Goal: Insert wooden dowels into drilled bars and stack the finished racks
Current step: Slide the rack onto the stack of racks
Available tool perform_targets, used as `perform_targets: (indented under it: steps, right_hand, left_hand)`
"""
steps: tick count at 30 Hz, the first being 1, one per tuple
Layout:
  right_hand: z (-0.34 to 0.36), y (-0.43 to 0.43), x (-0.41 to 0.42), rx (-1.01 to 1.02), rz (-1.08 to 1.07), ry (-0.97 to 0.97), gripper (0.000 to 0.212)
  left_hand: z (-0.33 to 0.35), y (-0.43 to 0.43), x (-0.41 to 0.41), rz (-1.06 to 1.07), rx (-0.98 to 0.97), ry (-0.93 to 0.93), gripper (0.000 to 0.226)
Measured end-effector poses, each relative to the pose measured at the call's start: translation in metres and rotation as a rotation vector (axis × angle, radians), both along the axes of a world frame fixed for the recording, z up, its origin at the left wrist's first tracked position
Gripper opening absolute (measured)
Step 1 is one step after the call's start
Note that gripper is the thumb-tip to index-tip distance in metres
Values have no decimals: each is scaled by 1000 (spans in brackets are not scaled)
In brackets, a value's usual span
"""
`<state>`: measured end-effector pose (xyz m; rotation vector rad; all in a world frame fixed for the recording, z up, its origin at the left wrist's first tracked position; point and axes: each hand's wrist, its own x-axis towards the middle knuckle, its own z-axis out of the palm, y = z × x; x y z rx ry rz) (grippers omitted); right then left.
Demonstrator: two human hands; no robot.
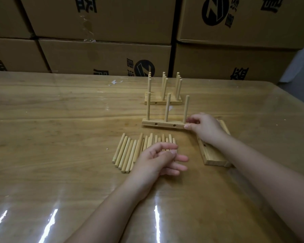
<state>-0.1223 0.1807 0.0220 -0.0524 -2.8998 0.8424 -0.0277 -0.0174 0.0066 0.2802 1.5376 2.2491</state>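
A drilled wooden bar (162,124) lies across the middle of the table with three dowels standing upright in it. My right hand (204,128) pinches the bar's right end between thumb and fingers. In front of it lies a loose row of several dowels (128,151). My left hand (161,159) hovers over the right part of that row, fingers relaxed and spread, holding nothing. Behind the bar stand several finished racks (163,100) packed together, their dowels pointing up. Bare drilled bars (212,156) lie stacked under my right forearm.
The work surface is a wooden table (60,120) under a glossy clear cover. Stacked cardboard boxes (105,55) form a wall along its far edge. A scrap of white tape (114,82) sticks to the table near the back.
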Motion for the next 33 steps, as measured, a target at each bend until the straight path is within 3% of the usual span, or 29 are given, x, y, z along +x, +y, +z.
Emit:
perform_targets:
  steps: [8,14,33]
  right_hand:
    - [4,3,-47,108,-78,-105,28]
    - [1,0,-71,-37,-87,-96,30]
    - [-7,-2,-111,-117,-138,-33,29]
  left_hand:
    - [-3,1,-1,-13,-29,27,12]
    - [-3,2,0,-17,-55,38,10]
    - [-6,2,-2,-29,-45,42,9]
